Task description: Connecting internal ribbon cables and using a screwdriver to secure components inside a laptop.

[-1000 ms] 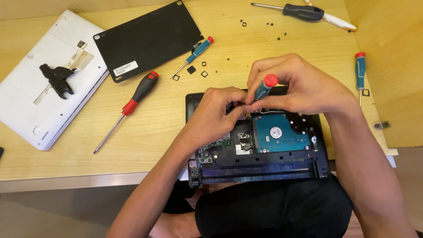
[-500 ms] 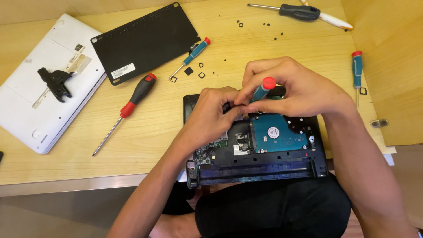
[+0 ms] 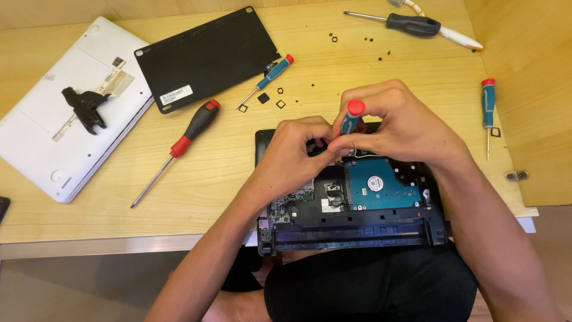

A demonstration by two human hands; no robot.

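Note:
An opened black laptop base [image 3: 357, 229] lies at the table's near edge, its blue hard drive [image 3: 381, 185] and circuit board exposed. My right hand [image 3: 399, 128] grips a small teal screwdriver with a red cap [image 3: 353, 116], held upright over the laptop's far part. My left hand [image 3: 295, 155] rests on the laptop beside it, fingertips pinched around the screwdriver's lower shaft. The tip is hidden by my fingers.
A black cover panel [image 3: 208, 56] and a white laptop [image 3: 65, 107] with a black part on it lie at the left. Several other screwdrivers lie around: red-black [image 3: 185, 140], teal [image 3: 271, 74], teal at right [image 3: 488, 107], dark-handled [image 3: 411, 24]. Small black screws and pads are scattered.
Both hands stay on the screwdriver over the laptop; my fingers have shifted slightly around it. Nothing else has moved.

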